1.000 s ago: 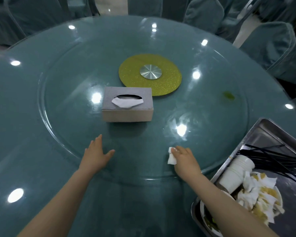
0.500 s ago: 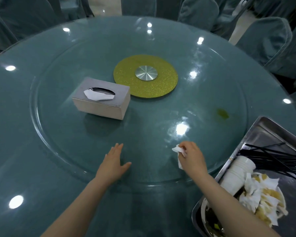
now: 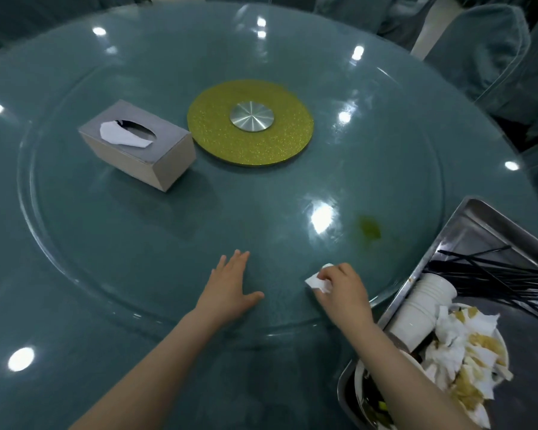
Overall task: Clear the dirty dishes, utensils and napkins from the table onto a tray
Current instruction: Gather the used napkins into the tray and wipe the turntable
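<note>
Two hands on glass turntable [image 3: 137, 231] – left hand [image 3: 230, 290] flat, spread; right hand [image 3: 342, 290] pinching crumpled tissue [image 3: 316, 282].

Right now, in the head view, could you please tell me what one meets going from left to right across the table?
Tissue box → left hand → yellow disc → right hand gripping a napkin → green stain → tray.

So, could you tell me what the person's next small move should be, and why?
Probably slide the right hand, which pinches a white tissue, forward and right onto the green smear on the glass turntable. The smear is unwiped, and the left hand rests flat on the glass.
</note>
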